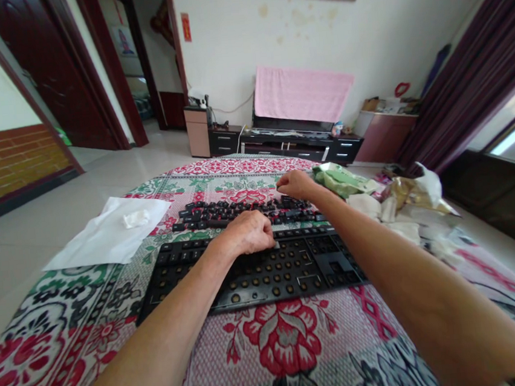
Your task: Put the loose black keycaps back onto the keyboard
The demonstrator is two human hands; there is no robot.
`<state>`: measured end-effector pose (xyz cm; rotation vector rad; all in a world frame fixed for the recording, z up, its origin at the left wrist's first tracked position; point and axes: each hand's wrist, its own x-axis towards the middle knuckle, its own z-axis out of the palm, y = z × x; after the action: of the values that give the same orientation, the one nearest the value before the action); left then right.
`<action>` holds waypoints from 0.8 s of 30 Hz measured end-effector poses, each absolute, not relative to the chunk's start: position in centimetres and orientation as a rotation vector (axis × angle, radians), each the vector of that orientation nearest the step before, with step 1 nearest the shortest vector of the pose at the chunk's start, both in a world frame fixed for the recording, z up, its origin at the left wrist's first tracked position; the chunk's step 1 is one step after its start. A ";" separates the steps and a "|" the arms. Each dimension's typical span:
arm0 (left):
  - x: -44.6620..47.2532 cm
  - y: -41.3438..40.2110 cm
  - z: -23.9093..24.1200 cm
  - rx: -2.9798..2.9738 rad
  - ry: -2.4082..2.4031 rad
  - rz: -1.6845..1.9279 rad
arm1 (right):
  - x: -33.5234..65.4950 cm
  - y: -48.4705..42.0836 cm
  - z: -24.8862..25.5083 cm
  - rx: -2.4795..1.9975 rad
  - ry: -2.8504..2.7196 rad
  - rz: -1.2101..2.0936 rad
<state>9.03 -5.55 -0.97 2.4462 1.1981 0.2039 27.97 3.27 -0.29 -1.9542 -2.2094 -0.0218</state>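
Note:
A black keyboard (266,280) lies across the table with most of its keys off, showing rows of bare round key posts; a row of keys remains along its far edge. My left hand (253,233) is closed over the keyboard's upper middle, with a small pale thing (276,245) at its fingertips that is too small to name. Beyond the keyboard, loose black keycaps (236,210) are spread in a long heap. Above the right part of this heap my right hand (297,184) is pinched on a small dark piece (279,187), apparently a keycap.
To the left, a white sheet (102,238) carries a crumpled white tissue (136,218). Several crumpled wrappers and bags (415,193) sit at the right, with a green packet (342,179) close to my right forearm. A patterned cloth (102,332) covers the table.

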 end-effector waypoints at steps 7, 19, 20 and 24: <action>9.0 -5.6 -0.8 2.433 1.219 0.185 | 27.1 -5.5 0.5 -1.399 -2.236 0.258; 9.2 -5.7 -1.1 2.435 1.255 0.199 | 26.5 -10.8 -1.4 -1.389 -2.304 0.274; 9.1 -5.6 -1.1 2.422 1.209 0.212 | 26.5 -10.9 -1.5 -1.397 -2.309 0.269; 8.5 -5.1 -1.4 2.381 1.113 0.245 | 26.1 -11.1 -1.6 -1.428 -2.339 0.226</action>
<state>8.49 -5.13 -1.41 2.3806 1.1135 0.2451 26.12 -11.06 -1.57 -1.4276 -2.3389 0.2256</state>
